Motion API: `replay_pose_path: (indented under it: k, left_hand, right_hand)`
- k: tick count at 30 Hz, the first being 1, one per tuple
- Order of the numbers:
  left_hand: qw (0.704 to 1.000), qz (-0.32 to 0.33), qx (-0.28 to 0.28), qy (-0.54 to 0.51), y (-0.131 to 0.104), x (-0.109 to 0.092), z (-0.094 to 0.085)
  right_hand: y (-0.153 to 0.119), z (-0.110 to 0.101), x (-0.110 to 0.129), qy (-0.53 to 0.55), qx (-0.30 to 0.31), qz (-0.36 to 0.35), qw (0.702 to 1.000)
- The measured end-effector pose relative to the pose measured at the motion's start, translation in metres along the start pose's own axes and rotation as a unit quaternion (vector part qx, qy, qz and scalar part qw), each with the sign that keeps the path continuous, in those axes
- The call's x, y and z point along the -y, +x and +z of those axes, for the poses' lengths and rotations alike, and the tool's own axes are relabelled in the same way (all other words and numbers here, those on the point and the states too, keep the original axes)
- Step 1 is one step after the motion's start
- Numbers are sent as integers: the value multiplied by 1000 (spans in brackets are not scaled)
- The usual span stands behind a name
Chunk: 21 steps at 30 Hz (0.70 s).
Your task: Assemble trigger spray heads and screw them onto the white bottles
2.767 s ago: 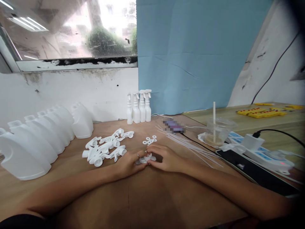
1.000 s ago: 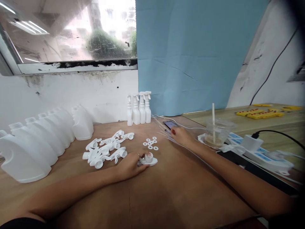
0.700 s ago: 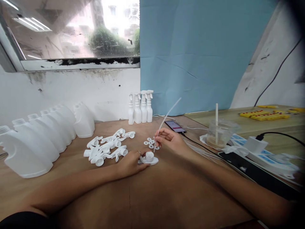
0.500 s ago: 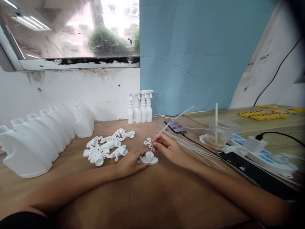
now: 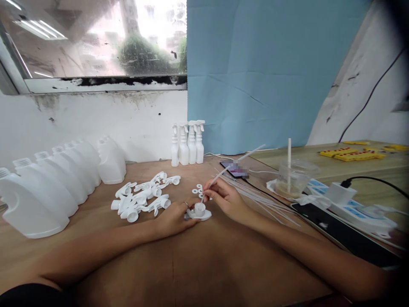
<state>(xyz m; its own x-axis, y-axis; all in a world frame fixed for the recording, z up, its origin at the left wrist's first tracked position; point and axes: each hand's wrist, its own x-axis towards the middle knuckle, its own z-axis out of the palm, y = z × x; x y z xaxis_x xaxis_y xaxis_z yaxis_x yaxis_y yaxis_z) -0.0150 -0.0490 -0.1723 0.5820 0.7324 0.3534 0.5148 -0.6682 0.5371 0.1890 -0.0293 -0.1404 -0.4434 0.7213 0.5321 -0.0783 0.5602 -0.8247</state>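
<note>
A white trigger spray head lies on the table with its round collar facing up. My left hand grips its left side between thumb and fingers. Above it, my right hand pinches a thin white plastic tube close to its lower end. That end points down into the collar; how deep it sits I cannot tell. The tube's long free part slants up to the right. Just behind the hands lie several small white ring washers. A pile of white spray heads rests left of my left hand.
White bottles line the left side. Several spray bottles stand by the wall. Loose tubes, a phone, a plastic cup, a power strip and a dark flat device lie to the right.
The free end of the tube has swung slightly down and to the right. Both hands keep their grips and have barely moved.
</note>
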Motion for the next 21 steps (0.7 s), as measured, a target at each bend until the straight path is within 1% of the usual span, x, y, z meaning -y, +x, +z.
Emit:
replay_pose_path:
  k: [5,7,11,13,17,19,21]
  left_hand:
    - [1000,-10,1,3,0,-3,-1]
    - [1000,-13,4,5,1,-4,-1]
    - [1000,4,2,5,1,-4,-2]
    - [1000,9,0,3,1,-3,-1]
    - [1000,9,1,3,0,0,0]
    - [1000,7,-1,7,1,0,1]
    - [1000,5,0,8,1,0,1]
  right_hand:
    - [-1,-1,-3,-3,21,8,1000]
    - [-3,-1,-3,-15,42,4,999]
    - [-8,0,1,-72,90,-13,993]
    - [-9,1,2,-90,88,-14,992]
    - [-4,0,1,-160,48,-18,986]
    - [-2,0,0,-204,53,-36,977]
    - [0,1,0,-226,68,-48,971]
